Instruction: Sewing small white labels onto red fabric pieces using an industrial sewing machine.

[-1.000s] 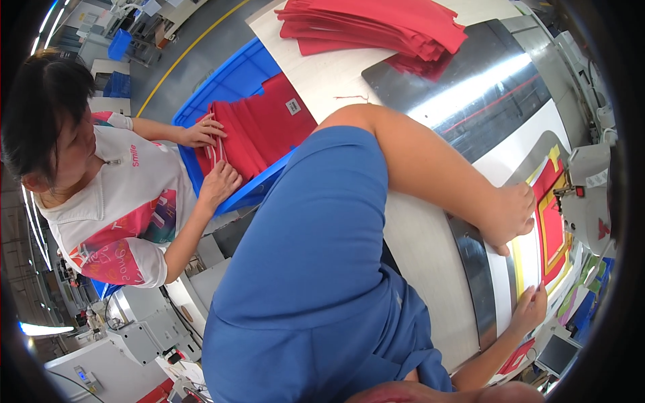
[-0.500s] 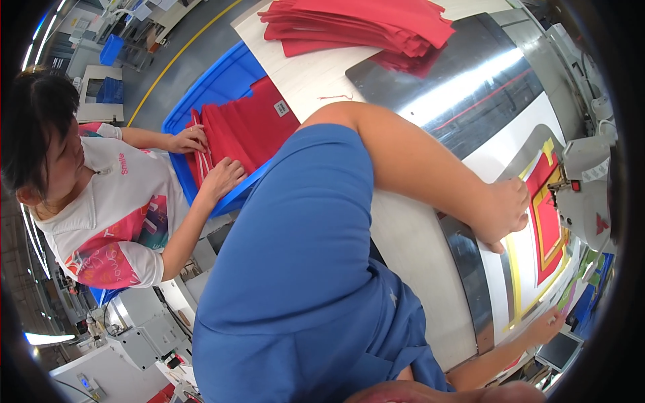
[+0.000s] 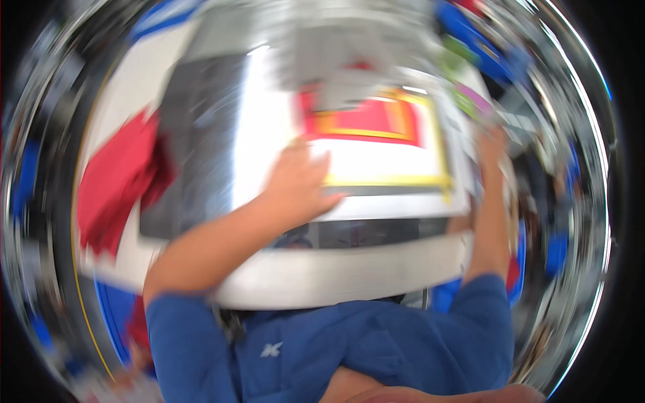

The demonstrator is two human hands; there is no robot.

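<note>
In the blurred head view, my left hand (image 3: 299, 185) lies open, thumb out and fingers apart, on a white board (image 3: 376, 208) beside a red piece (image 3: 363, 119) edged in yellow. Yellow strips (image 3: 386, 181) run along the board. A grey machine head (image 3: 336, 57) stands over the red piece, hiding part of it. My right hand (image 3: 492, 141) is at the board's right edge, near small green and purple things (image 3: 470, 94); its fingers are smeared, so what they touch is unclear.
A stack of red fabric (image 3: 111, 195) sits on the pale table (image 3: 282, 282) at left, beside a dark metal plate (image 3: 178, 148). A blue bin (image 3: 107, 316) is at lower left, with a person's blurred arm (image 3: 124, 376) near it. Another blue bin (image 3: 480, 40) is at upper right.
The view has swung round sharply toward the machine and board, blurring everything. The co-worker has mostly left view. My right hand now appears higher, along the board's right edge.
</note>
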